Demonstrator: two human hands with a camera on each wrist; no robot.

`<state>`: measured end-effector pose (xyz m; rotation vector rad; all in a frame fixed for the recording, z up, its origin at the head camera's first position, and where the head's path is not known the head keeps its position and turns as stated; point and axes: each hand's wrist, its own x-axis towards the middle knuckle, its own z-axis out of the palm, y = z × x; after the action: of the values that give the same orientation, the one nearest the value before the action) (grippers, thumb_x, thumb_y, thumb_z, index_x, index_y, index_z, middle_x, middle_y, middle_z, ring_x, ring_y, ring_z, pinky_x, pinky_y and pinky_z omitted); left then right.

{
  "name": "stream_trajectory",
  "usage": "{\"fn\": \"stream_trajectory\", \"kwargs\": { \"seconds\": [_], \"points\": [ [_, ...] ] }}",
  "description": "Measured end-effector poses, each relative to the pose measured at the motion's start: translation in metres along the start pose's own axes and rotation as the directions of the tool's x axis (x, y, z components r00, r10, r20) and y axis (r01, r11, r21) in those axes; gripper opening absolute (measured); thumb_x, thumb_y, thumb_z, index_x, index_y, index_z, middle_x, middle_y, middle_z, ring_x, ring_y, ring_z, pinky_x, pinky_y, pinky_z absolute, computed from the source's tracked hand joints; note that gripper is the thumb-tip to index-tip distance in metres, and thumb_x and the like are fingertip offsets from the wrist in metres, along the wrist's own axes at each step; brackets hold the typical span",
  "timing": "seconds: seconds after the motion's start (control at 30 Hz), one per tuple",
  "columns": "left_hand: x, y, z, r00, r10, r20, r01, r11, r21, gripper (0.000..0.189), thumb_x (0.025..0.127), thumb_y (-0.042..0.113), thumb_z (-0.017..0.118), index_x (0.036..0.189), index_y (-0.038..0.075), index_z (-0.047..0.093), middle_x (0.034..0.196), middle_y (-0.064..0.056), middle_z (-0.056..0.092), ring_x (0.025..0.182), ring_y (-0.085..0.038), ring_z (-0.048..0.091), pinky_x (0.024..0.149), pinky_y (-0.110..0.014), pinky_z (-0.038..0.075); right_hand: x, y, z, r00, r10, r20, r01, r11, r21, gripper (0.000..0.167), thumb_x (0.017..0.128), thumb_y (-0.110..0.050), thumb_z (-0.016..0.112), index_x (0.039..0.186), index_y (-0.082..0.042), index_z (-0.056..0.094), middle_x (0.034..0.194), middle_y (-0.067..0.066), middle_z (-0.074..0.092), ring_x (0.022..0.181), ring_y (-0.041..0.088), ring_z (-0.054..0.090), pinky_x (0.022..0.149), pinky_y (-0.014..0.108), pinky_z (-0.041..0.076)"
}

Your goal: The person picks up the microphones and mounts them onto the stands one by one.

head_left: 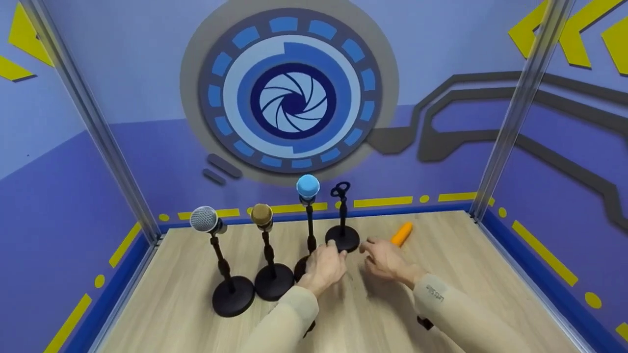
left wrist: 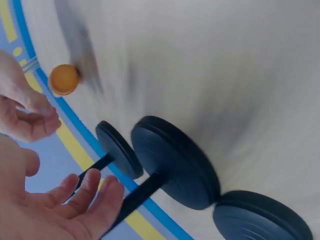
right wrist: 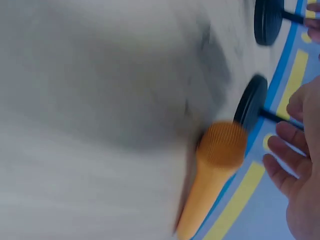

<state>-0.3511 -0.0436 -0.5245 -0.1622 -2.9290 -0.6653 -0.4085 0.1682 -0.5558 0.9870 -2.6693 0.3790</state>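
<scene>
My left hand (head_left: pixel 325 267) is held over the table in front of the empty microphone stand (head_left: pixel 343 238), fingers loosely bent and holding nothing. It overlaps the base of the stand with the blue microphone (head_left: pixel 308 187) in the head view. To its right, my right hand (head_left: pixel 387 260) hovers with relaxed fingers, also holding nothing. An orange microphone (head_left: pixel 403 234) lies on the table just beyond the right hand, which hides part of it. Its ribbed orange head (right wrist: pixel 222 145) shows in the right wrist view, apart from the fingers (right wrist: pixel 287 145).
Left of the hands stand a silver-headed microphone (head_left: pixel 204 219) and a gold-headed microphone (head_left: pixel 262 215), each upright on a black round-based stand. Printed panels (head_left: pixel 147 157) with metal corner posts (head_left: pixel 510 117) enclose the wooden table (head_left: pixel 171 274) at the back and sides.
</scene>
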Motion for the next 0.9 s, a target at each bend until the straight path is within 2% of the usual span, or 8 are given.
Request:
{"fn": "stream_trajectory", "kwargs": {
  "seconds": [0.1,0.2,0.33,0.47,0.57,0.67,0.8,0.9],
  "points": [
    [0.009,0.011,0.004,1.0,0.014,0.009,-0.014,0.999,-0.05,0.048,0.117,0.037,0.057,0.147,-0.001,0.062,0.136,-0.025,0.073,0.126,-0.042,0.074,0.107,-0.056,0.061,-0.009,0.017,-0.008,0.999,0.048,-0.015,-0.048,0.999,-0.003,0.027,0.09,0.005,0.076,0.116,-0.003,0.076,0.108,0.015,0.073,0.091,0.03,0.073,0.083,0.048,0.066],
    [0.021,0.019,0.006,1.0,0.008,0.014,-0.008,0.999,-0.053,0.052,0.118,0.039,0.055,0.151,0.0,0.06,0.145,-0.026,0.069,0.134,-0.044,0.07,0.113,-0.058,0.058,-0.015,0.029,-0.014,0.992,0.124,-0.01,-0.124,0.992,-0.037,0.036,0.085,0.006,0.083,0.118,-0.006,0.076,0.11,0.013,0.072,0.1,0.031,0.072,0.093,0.05,0.065],
    [0.035,0.021,0.006,0.998,-0.059,0.012,0.06,0.998,-0.027,0.057,0.118,0.043,0.054,0.159,0.004,0.055,0.155,-0.026,0.063,0.142,-0.044,0.064,0.116,-0.061,0.056,-0.018,0.039,-0.014,0.984,0.174,0.036,-0.172,0.984,-0.054,0.045,0.083,0.0,0.09,0.125,-0.007,0.075,0.117,0.013,0.07,0.11,0.034,0.07,0.102,0.053,0.063],
    [0.05,0.017,0.006,0.994,-0.109,-0.009,0.109,0.993,-0.035,0.058,0.117,0.044,0.055,0.16,0.004,0.053,0.153,-0.026,0.061,0.14,-0.045,0.063,0.112,-0.06,0.059,-0.019,0.047,-0.01,0.978,0.188,0.091,-0.184,0.982,-0.044,0.052,0.085,-0.007,0.091,0.133,-0.007,0.072,0.127,0.016,0.067,0.122,0.038,0.067,0.109,0.057,0.059],
    [0.062,0.014,0.008,0.991,-0.13,-0.033,0.128,0.99,-0.063,0.058,0.116,0.045,0.058,0.156,0.003,0.053,0.148,-0.028,0.061,0.135,-0.048,0.062,0.106,-0.06,0.06,-0.021,0.053,-0.007,0.973,0.203,0.11,-0.197,0.979,-0.058,0.051,0.089,-0.008,0.088,0.137,-0.009,0.071,0.132,0.016,0.067,0.127,0.039,0.065,0.113,0.059,0.057],
    [0.075,0.014,0.012,0.983,-0.176,-0.052,0.172,0.982,-0.076,0.059,0.114,0.046,0.06,0.155,0.004,0.053,0.149,-0.03,0.059,0.138,-0.05,0.057,0.11,-0.062,0.057,-0.023,0.058,-0.005,0.974,0.198,0.112,-0.191,0.979,-0.072,0.046,0.094,-0.009,0.084,0.138,-0.009,0.071,0.134,0.016,0.067,0.129,0.04,0.064,0.115,0.06,0.056],
    [0.093,0.018,0.017,0.972,-0.233,-0.037,0.232,0.972,-0.037,0.068,0.112,0.052,0.061,0.162,0.008,0.049,0.156,-0.029,0.056,0.146,-0.051,0.052,0.117,-0.065,0.052,-0.03,0.062,-0.005,0.974,0.2,0.104,-0.194,0.979,-0.069,0.038,0.101,-0.012,0.079,0.138,-0.012,0.071,0.136,0.014,0.067,0.129,0.038,0.064,0.115,0.06,0.056],
    [0.104,0.023,0.019,0.97,-0.242,-0.03,0.243,0.97,0.01,0.072,0.112,0.058,0.06,0.165,0.011,0.047,0.159,-0.028,0.055,0.146,-0.05,0.052,0.117,-0.064,0.052,-0.034,0.066,-0.005,0.977,0.197,0.083,-0.191,0.979,-0.075,0.034,0.105,-0.013,0.076,0.139,-0.013,0.072,0.138,0.013,0.066,0.129,0.037,0.065,0.112,0.058,0.057]
  ]
}}
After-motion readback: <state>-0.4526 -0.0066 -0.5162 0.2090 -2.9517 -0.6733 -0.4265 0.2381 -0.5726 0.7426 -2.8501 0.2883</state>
